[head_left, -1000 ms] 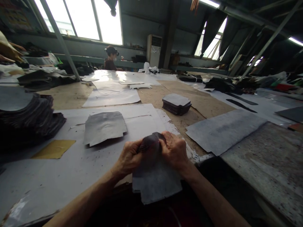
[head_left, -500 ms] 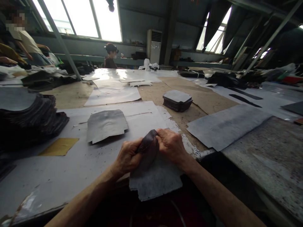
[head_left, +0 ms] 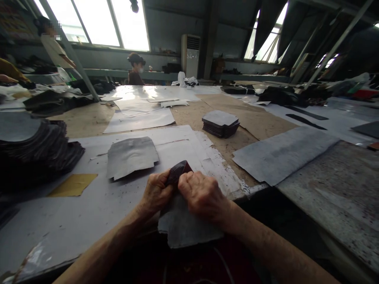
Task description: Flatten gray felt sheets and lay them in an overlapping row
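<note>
Both hands hold a bundle of thin dark sheets (head_left: 191,227) with a grey face, just over the table's near edge. My left hand (head_left: 156,191) is closed on its left side. My right hand (head_left: 204,195) grips it from the right, knuckles up, near the bent top end. There the dark reddish edges are curled and fanned. Beyond my left hand, a single grey piece (head_left: 132,157) with notched corners lies on white paper (head_left: 97,213). Further off, a small neat stack of similar pieces (head_left: 220,123) sits on brown paper.
A tall pile of dark pieces (head_left: 38,148) stands at the left, beside a yellow sheet (head_left: 73,185). A long grey sheet (head_left: 284,156) lies at the right. Behind the table are one person (head_left: 136,71) and another (head_left: 56,49) at the far left.
My right hand has moved left and down over the bundle, closer to my left hand. The bundle's top end has shifted slightly left. The standing person at the far left has moved right.
</note>
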The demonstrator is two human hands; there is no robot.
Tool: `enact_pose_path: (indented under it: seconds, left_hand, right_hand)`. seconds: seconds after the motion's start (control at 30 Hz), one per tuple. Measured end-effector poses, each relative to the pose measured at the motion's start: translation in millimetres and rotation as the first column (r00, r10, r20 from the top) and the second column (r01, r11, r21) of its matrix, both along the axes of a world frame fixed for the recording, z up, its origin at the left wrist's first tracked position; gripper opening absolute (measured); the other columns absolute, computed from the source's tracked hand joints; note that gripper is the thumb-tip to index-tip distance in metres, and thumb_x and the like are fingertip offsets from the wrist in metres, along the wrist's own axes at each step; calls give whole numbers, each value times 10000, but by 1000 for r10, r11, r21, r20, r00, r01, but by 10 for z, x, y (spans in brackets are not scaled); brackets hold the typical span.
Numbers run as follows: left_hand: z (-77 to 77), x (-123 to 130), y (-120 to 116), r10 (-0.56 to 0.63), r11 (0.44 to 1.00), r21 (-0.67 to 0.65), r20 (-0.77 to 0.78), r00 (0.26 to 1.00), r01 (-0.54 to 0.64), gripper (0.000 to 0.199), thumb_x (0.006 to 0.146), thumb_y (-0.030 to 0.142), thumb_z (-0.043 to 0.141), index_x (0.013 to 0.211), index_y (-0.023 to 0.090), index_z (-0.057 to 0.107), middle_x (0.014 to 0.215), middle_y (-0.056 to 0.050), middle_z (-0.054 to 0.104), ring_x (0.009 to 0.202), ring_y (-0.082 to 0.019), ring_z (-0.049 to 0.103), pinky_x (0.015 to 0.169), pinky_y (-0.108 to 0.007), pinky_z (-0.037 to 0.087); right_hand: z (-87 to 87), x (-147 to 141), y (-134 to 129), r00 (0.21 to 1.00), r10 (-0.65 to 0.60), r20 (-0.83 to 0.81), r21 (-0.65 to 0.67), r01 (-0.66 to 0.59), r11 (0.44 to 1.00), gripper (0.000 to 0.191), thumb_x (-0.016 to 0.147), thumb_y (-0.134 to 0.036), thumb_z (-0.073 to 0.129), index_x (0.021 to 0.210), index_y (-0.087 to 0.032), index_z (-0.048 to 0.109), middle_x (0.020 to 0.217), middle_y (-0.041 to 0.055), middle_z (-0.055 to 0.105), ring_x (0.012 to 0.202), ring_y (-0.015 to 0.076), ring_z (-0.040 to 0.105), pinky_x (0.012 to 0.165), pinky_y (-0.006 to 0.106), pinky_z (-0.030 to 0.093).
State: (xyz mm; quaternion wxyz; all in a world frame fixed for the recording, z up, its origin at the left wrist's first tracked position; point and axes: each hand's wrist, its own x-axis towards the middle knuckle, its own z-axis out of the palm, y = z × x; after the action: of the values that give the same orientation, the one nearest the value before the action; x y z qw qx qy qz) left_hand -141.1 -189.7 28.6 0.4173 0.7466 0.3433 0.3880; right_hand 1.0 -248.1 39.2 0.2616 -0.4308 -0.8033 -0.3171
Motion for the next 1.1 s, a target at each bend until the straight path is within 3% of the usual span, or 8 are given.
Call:
enact_pose_path:
  seconds: [0.13, 0.23, 0.33, 0.47, 0.73, 0.83, 0.9, 1.1]
  left_hand:
    - [6, -13, 6, -129, 992, -1, 30, 991, 129, 75, 651, 185, 593, 594, 142, 616, 517, 39, 444, 495, -78, 367, 470, -186, 313]
    - [5, 24, 39, -70, 967, -226, 199, 977, 115, 112, 639, 255, 674, 634, 150, 633, 525, 36, 497, 487, -84, 426, 466, -185, 349]
    - [13, 72, 66, 8, 844, -507, 341, 940, 177, 173, 608, 282, 723, 709, 161, 652, 599, 17, 595, 511, -105, 522, 495, -201, 423]
    - [35, 109, 74, 34, 718, -651, 385, 922, 245, 227, 589, 264, 754, 775, 157, 680, 664, -14, 664, 542, -128, 592, 536, -223, 478]
    - [51, 112, 47, 128, 775, -613, 394, 910, 157, 215, 521, 230, 796, 697, 155, 698, 606, 6, 663, 509, -109, 582, 510, -198, 463]
    - [47, 104, 49, 145, 792, -593, 418, 897, 148, 198, 518, 216, 802, 679, 163, 700, 599, 19, 661, 505, -99, 576, 509, -190, 461]
    - [44, 92, 57, 146, 770, -614, 434, 889, 173, 193, 519, 205, 801, 678, 164, 701, 595, 19, 662, 493, -99, 573, 498, -189, 460]
    - [20, 62, 30, 27, 595, -696, 517, 855, 402, 326, 535, 220, 768, 851, 154, 720, 757, -52, 711, 670, -191, 648, 644, -268, 520]
  right_hand:
    - [11, 383, 131, 868, -140, -477, -362, -49, 931, 173, 777, -119, 440, 761, -158, 608, 644, 27, 592, 611, 147, 529, 565, 244, 393]
    - [50, 530, 123, 356, -396, -846, -506, -305, 807, 108, 701, -271, 613, 768, -190, 586, 592, -32, 549, 537, 120, 495, 504, 224, 376]
    - [66, 546, 62, -145, -517, -844, -384, -510, 770, 312, 580, -338, 724, 807, -194, 564, 616, -44, 563, 489, 108, 479, 454, 221, 372]
    - [29, 506, 22, -356, -503, -788, -230, -586, 777, 403, 488, -315, 796, 793, -187, 566, 621, -41, 584, 485, 110, 504, 458, 223, 400]
    - [33, 554, -47, -360, -508, -782, -149, -684, 714, 440, 509, -286, 804, 886, -174, 606, 701, -1, 656, 567, 150, 592, 522, 247, 470]
    - [4, 537, -117, -273, -614, -741, -235, -751, 617, 427, 505, -267, 794, 881, -141, 638, 745, 46, 684, 646, 211, 632, 592, 311, 509]
    - [-24, 486, -166, -193, -621, -759, -352, -682, 642, 381, 524, -249, 778, 872, -150, 658, 756, 44, 696, 668, 230, 643, 608, 330, 520]
    - [0, 349, -305, 460, -61, -886, -189, -239, 952, 336, 636, -183, 696, 968, -233, 694, 952, 24, 703, 847, 217, 658, 790, 299, 517]
